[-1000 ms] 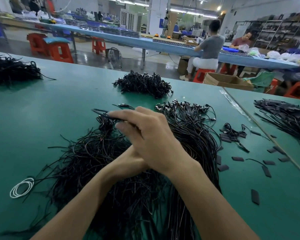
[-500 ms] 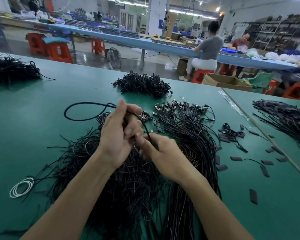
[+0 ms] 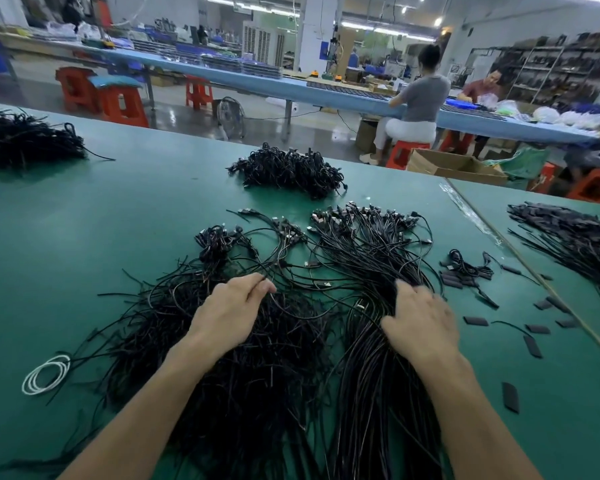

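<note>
Our left hand (image 3: 234,308) pinches strands of the tangled cable pile (image 3: 257,375) beneath it; our right hand (image 3: 420,320) lies blurred on the cable bundle (image 3: 371,393), grip unclear; most sorting seems undone

Tangled black cable heap (image 3: 243,368): near centre-left, ends splayed. Straighter cable bundle (image 3: 371,268): just right, connector ends fanned far.

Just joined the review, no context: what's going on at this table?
A person is sorting black cables on a green table. The left hand pinches a thin cable at the top of the tangled heap. The right hand lies on the straighter bundle beside it; motion blur hides whether it grips. A coiled pile sits farther back, and small black flat pieces lie scattered to the right.
</note>
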`<state>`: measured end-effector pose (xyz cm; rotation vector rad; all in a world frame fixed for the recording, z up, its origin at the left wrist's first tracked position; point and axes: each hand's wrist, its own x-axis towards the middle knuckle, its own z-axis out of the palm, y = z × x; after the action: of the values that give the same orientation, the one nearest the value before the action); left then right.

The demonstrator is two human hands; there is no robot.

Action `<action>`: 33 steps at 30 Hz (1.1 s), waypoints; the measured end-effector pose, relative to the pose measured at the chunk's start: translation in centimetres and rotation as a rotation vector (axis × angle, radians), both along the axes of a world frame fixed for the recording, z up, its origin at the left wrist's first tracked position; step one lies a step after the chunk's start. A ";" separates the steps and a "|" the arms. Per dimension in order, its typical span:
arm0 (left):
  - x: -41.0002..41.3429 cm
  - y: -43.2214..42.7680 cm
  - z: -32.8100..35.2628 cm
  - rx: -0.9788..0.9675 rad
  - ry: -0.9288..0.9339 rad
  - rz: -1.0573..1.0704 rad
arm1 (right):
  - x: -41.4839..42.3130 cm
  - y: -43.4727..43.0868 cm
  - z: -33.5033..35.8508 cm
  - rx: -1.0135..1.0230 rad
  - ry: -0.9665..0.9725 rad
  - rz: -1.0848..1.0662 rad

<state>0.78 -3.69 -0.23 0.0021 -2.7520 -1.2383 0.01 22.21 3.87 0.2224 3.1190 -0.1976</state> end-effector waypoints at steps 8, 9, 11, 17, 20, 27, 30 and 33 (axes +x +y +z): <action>0.7 1.3 2.2 0.015 0.067 -0.346 | 1.0 -5.8 1.2 -0.157 0.323 0.755; 0.8 1.2 2.2 0.029 0.108 -0.342 | 1.0 -5.8 1.1 -0.140 0.304 0.754; 0.9 0.7 2.1 0.000 0.173 -0.304 | 0.9 -5.5 0.9 -0.142 0.278 0.742; 0.9 0.5 1.5 0.002 0.052 -0.375 | 1.0 -5.3 -0.3 -0.375 0.261 0.670; 1.5 1.4 1.6 0.137 0.030 -0.374 | 0.9 -5.7 -0.4 -0.557 0.286 0.638; 2.6 3.2 2.4 0.510 -0.141 -0.427 | 0.8 -6.2 0.6 -0.855 0.314 0.633; 2.8 3.2 2.9 0.716 -0.205 -0.447 | 0.9 -6.6 1.0 -1.010 0.275 0.622; 3.1 3.2 3.6 0.963 -0.149 -0.486 | 1.2 -7.0 0.8 -1.153 0.196 0.583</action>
<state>3.90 -0.51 3.35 -0.5147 -2.0100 -2.6368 1.19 15.23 4.64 -0.7113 2.4893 -1.8908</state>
